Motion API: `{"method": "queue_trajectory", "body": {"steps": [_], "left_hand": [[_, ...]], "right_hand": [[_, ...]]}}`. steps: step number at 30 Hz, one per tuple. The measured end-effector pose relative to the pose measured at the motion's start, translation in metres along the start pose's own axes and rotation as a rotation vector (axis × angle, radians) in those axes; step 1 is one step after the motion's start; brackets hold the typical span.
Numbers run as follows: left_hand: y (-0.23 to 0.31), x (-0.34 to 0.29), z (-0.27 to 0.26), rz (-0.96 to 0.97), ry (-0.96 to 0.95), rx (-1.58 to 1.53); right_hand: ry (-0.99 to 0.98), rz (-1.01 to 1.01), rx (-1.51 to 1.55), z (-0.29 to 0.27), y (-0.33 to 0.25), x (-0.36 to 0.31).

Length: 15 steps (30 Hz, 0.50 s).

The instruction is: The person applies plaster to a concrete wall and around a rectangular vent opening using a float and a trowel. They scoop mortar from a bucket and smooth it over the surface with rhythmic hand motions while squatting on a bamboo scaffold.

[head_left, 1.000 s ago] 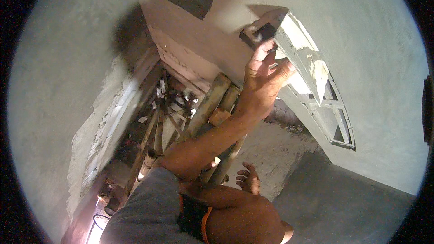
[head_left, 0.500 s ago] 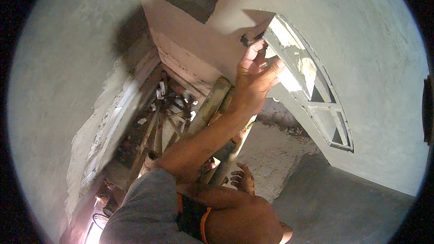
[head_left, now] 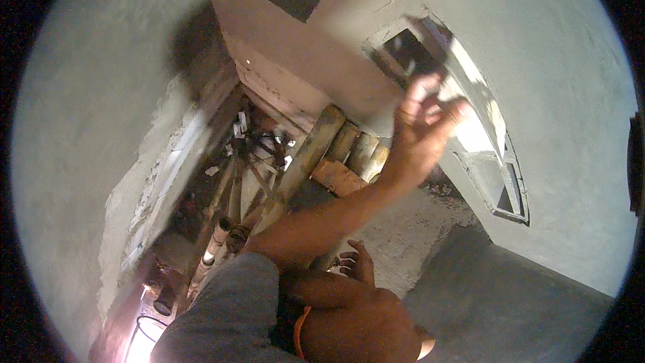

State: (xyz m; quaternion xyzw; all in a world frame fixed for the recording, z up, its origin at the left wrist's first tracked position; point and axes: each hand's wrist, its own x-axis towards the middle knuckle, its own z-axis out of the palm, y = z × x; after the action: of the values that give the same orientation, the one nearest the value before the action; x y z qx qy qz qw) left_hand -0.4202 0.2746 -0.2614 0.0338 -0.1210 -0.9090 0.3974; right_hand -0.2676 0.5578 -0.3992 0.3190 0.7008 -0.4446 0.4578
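Note:
My left hand (head_left: 424, 117), at the end of the grey-sleeved arm (head_left: 329, 218), is raised at a long, narrow framed wall recess (head_left: 507, 191) and smeared by motion. Its thumb and fingers stand out on the recess side, but I cannot tell whether anything is between them. A blurred pale panel or strip (head_left: 480, 91) runs along the recess beside the hand. Left of that, a dark opening (head_left: 403, 47) shows in the wall. Lower down, my right hand (head_left: 361, 265) has its fingers apart and slightly curled, with nothing visible in them. A bare limb (head_left: 356, 323) hides its wrist.
Several wooden poles (head_left: 312, 144) lean below the left arm, with a reddish-brown block (head_left: 339, 176) against them. Pipe-like pieces and debris (head_left: 259, 141) fill the narrow gap on the left. Bright light (head_left: 144, 339) shines at lower left. Plastered walls (head_left: 564, 128) surround this space.
My left hand has moved right along the recess. A dark opening now shows where a light surface and my fingers were. The right hand has barely moved.

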Motion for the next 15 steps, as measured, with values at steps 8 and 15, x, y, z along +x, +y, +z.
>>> {"method": "queue_trajectory", "body": {"steps": [8, 15], "left_hand": [[0.0, -0.017, -0.019, -0.085, 0.007, 0.15], [0.025, 0.018, -0.022, -0.011, -0.057, 0.047]], "right_hand": [[0.044, -0.11, -0.045, 0.001, -0.011, -0.003], [0.005, -0.117, -0.018, 0.002, -0.002, 0.004]]}}
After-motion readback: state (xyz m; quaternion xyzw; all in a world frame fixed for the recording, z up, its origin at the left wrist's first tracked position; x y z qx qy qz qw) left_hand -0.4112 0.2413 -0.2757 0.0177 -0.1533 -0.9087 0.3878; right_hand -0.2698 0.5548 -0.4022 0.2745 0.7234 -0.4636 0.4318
